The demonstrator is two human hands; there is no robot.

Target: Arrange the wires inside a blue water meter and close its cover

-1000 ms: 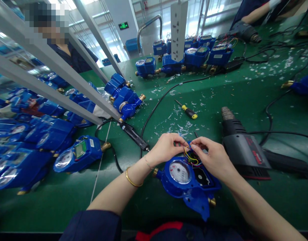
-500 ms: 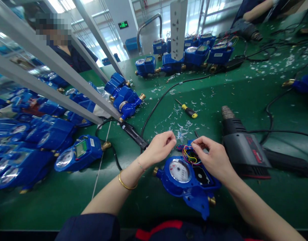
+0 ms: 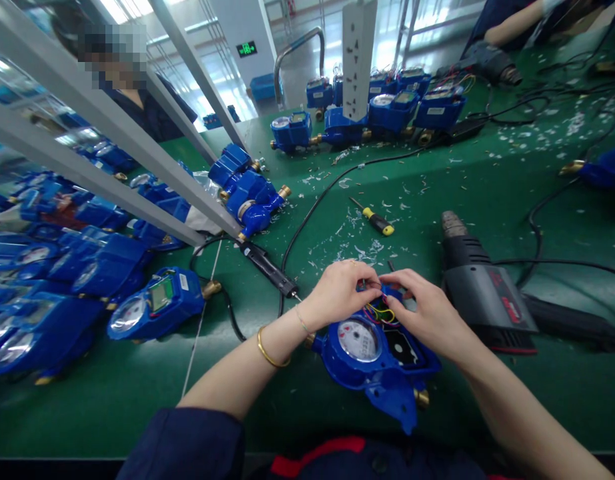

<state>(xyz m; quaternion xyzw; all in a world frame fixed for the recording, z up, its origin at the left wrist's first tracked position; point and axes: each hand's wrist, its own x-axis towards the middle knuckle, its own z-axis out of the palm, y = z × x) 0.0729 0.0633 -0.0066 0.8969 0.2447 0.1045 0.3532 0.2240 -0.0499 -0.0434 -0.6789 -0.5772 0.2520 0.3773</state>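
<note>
A blue water meter [image 3: 332,360] lies in front of me with its round dial up and its electronics compartment uncovered. Thin coloured wires [image 3: 380,312] loop out of that compartment. Above its far edge, my left hand [image 3: 345,290] is closed, thumb and forefinger pinched at the wires. My right hand [image 3: 425,307] faces it from the right, thumb and fingertips closed on the wires too. The fingertips of both hands almost meet, and exactly which wire each pinches is hidden.
A heat gun [image 3: 487,293] lies at my right, a yellow-black screwdriver [image 3: 377,220] beyond my hands. A black electric screwdriver [image 3: 267,267] with its cord lies to the left. Several blue meters [image 3: 157,303] crowd the left; others line the back. Grey posts [image 3: 122,140] slant across the left.
My left hand has moved right, from beside the meter to the wires, and now meets my right hand there. The right hand has shifted slightly, staying at the wires.
</note>
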